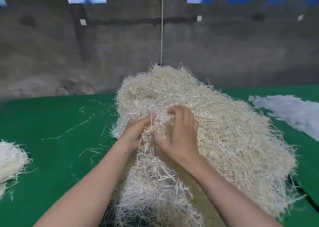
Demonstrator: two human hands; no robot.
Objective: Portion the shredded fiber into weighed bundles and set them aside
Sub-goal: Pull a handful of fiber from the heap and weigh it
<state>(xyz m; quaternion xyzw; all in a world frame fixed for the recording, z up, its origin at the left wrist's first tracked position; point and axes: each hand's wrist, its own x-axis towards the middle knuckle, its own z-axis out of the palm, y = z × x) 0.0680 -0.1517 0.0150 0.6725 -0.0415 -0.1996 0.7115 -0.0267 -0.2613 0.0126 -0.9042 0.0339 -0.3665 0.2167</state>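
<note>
Shredded fiber (215,123) lies in one big pale heap across the middle of the green tabletop (51,123), running from the near edge toward the far wall. Both hands dig into its near-left slope. The left hand (136,128) is curled, fingers closed around a tuft of strands. The right hand (181,133), just beside it, has its fingers bent and gathered on the same tuft. A smaller bundle (10,159) sits well apart at the left edge. Loose strands (69,130) scatter between them, and white scraps (290,112) lie far right.
</note>
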